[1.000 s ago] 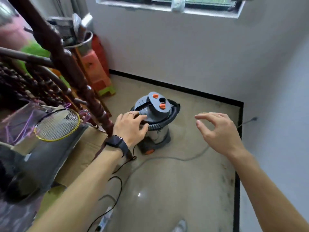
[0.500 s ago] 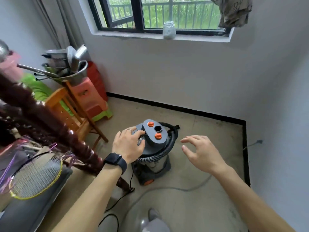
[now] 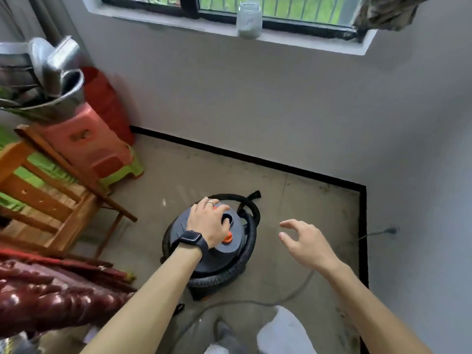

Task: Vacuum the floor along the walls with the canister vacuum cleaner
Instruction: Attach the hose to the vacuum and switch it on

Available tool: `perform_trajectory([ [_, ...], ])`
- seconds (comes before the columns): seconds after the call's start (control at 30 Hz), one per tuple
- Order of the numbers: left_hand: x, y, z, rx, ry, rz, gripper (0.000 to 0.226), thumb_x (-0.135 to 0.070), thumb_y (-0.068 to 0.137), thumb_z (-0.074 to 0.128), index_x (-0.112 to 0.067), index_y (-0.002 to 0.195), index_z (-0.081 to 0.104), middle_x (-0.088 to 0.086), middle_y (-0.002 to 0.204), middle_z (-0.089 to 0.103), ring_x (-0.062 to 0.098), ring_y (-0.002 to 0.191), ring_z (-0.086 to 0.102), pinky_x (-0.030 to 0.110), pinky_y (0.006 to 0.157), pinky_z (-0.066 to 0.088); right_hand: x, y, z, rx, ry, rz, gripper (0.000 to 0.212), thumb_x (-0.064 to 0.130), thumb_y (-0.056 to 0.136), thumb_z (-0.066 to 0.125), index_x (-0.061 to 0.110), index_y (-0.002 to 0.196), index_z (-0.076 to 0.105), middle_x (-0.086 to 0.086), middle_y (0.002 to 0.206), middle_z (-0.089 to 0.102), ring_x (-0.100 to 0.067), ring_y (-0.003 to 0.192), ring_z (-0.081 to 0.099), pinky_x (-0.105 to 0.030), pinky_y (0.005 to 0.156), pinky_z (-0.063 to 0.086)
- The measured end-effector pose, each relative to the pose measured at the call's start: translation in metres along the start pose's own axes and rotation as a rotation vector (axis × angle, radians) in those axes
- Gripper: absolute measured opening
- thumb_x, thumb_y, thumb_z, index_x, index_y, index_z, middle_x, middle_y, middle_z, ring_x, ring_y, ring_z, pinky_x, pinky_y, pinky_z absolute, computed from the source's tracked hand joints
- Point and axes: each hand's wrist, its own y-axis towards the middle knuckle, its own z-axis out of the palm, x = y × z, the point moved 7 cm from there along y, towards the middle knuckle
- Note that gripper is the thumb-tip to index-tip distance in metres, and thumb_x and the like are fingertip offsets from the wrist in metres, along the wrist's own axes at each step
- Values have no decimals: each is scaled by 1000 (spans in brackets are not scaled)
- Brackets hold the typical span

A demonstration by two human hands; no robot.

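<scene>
A dark grey canister vacuum cleaner (image 3: 226,256) with orange buttons stands on the beige floor, its black ribbed hose (image 3: 249,247) coiled round the lid. My left hand (image 3: 207,221), with a watch on the wrist, lies on top of the lid with fingers curled round the carry handle. My right hand (image 3: 306,245) hovers to the right of the canister, fingers spread and loosely bent, touching nothing. The hose's nozzle end (image 3: 254,194) points toward the back wall.
A grey power cord (image 3: 293,292) trails over the floor toward a plug (image 3: 390,230) on the right wall. Black skirting (image 3: 255,159) edges both walls. Stacked plastic stools (image 3: 86,144), a wooden chair (image 3: 38,185), metal pots (image 3: 46,80) and dark carved furniture (image 3: 51,297) crowd the left.
I have come closer and now look down on the vacuum. My left hand slid from the lid's side onto its top. My right hand stays in the air beside it.
</scene>
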Motion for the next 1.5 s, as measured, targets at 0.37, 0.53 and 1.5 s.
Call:
perform_trajectory([
  [0.37, 16, 109, 138, 374, 33, -166, 50, -43, 92, 43, -35, 141, 40, 8, 159, 27, 32, 144, 17, 50, 112, 23, -99, 198, 126, 465, 46, 272, 63, 52, 100, 57, 12, 148, 44, -8, 145, 59, -26, 133, 57, -32, 106, 42],
  [0.53, 46, 153, 186, 470, 74, -221, 66, -53, 92, 47, -37, 152, 23, 10, 163, 12, 37, 149, 0, 56, 117, 9, -124, 274, 193, 607, 32, 340, 74, 59, 100, 53, 7, 150, 39, -15, 147, 57, -33, 135, 55, -36, 105, 42],
  [1.5, 18, 151, 176, 569, -850, -532, 36, -51, 100, 41, -25, 85, 61, 2, 89, 62, 19, 84, 60, 30, 70, 43, -61, 191, 192, 596, 880, 554, 54, 5, 60, 85, 19, 102, 54, 8, 69, 64, -11, 63, 63, -26, 54, 50],
])
